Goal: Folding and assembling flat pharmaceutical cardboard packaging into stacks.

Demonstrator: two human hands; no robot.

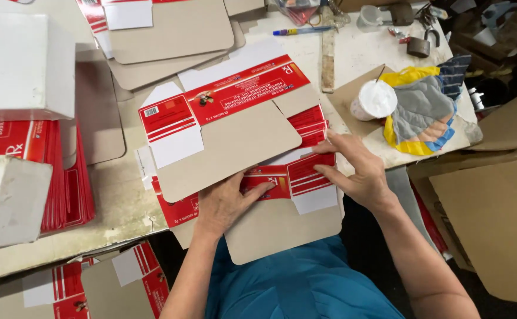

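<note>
Nearest the person, at the table edge above the blue lap: a flat carton blank (282, 221), red-and-white print with bare grey-brown flaps, overhanging the worktable (117, 207). Its long axis runs roughly left to right, tilted slightly, the big rounded flap pointing toward the person.

Left hand (226, 204): palm down on the blank's red panel, fingers together and pressed flat, tips pointing right.

Right hand (356, 168): laid on the blank's right end, fingers slightly spread, tips pressing the red-and-white side flap.

Just beyond, overlapping it: a second flat blank (235, 112), long axis on the same slant.

Left: a stack of red blanks (64, 177) on edge, white boxes (22, 65) beside it.

Far right: a white cup (373, 100) touching a patchwork cloth (424, 109). Farther back, a blue pen (300, 30).
</note>
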